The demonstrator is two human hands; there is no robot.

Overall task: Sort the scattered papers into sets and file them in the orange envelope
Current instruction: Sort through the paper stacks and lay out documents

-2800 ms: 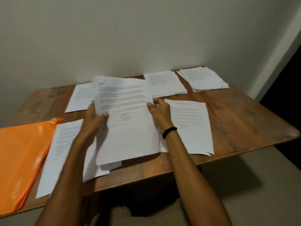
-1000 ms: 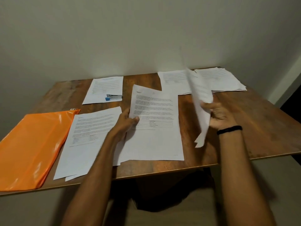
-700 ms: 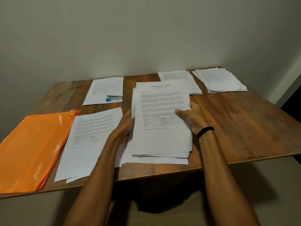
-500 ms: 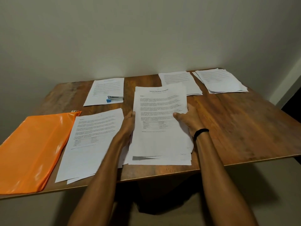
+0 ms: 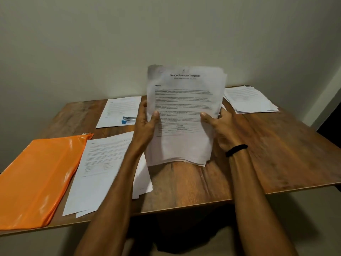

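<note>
Both left hand and right hand grip 1 set upright; 3 piles lie outside the orange envelope.

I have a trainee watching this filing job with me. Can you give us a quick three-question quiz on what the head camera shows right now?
1. True or false: the orange plastic envelope lies flat at the left end of the brown wooden table.
2. The left hand and right hand grip the stack of white printed sheets. How is it held?
A) flat on the table
B) upright, print facing the camera
C) tucked inside the envelope
3. Which wrist wears the black band?

Key: 1 true; 2 B; 3 the right wrist.
</note>
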